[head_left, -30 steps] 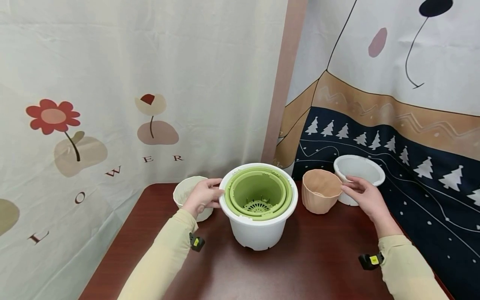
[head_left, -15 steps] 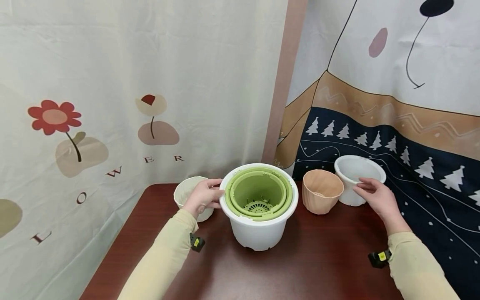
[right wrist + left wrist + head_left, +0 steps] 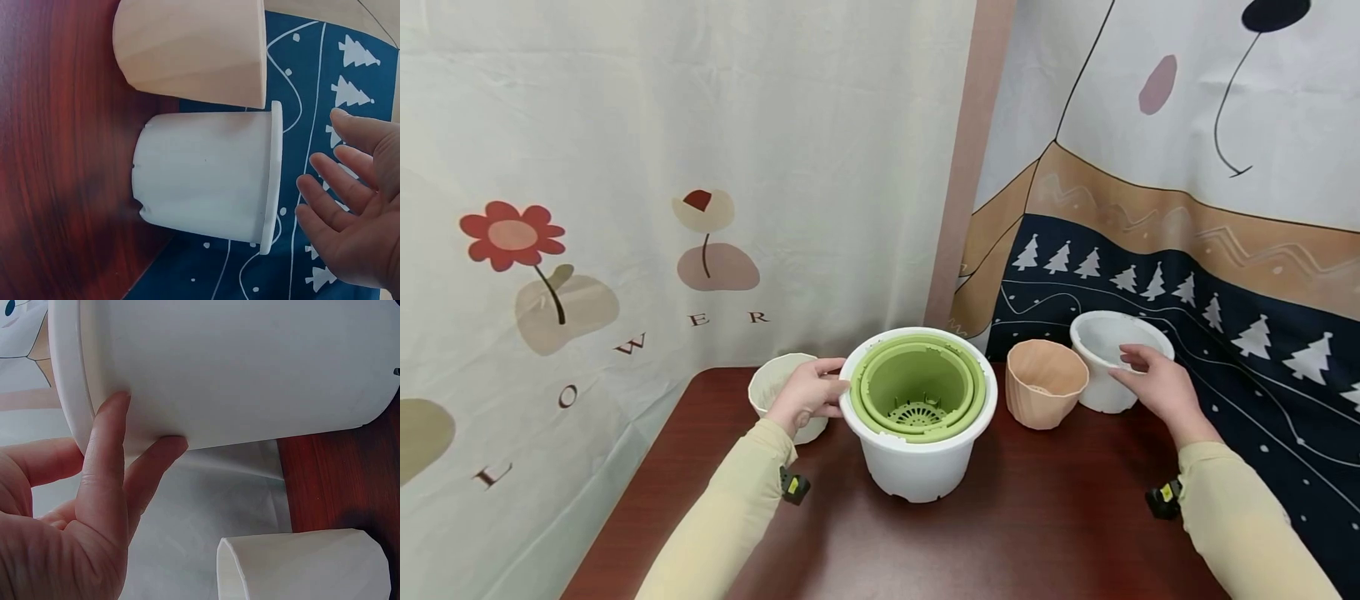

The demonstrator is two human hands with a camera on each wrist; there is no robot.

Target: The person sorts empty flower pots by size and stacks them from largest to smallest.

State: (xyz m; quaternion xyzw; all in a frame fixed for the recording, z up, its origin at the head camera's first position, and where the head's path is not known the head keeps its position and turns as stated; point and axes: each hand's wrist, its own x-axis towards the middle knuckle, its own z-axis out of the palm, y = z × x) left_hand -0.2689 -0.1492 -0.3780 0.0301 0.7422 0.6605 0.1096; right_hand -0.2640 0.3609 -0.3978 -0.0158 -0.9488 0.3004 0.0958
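A large white flowerpot (image 3: pixel 917 471) stands on the table with green pots (image 3: pixel 917 375) nested inside it. My left hand (image 3: pixel 807 394) holds its rim from the left side; in the left wrist view, fingertips press under the rim. The right hand (image 3: pixel 1159 385) is over the near right side of a smaller white flowerpot (image 3: pixel 1108 387), fingers spread and slightly bent. In the right wrist view a gap shows between those fingers and the pot's rim. A peach flowerpot (image 3: pixel 1037 408) stands just left of that smaller pot.
A cream flowerpot (image 3: pixel 808 429) stands behind my left hand, partly hidden by it. The dark red table (image 3: pixel 880 550) meets a pale curtain (image 3: pixel 820 167) at the back. A patterned navy cloth (image 3: pixel 1240 392) hangs along the right side.
My right hand has moved right, from beside the peach flowerpot to the smaller white flowerpot's near right side. The left hand and the nested pots have kept their places.
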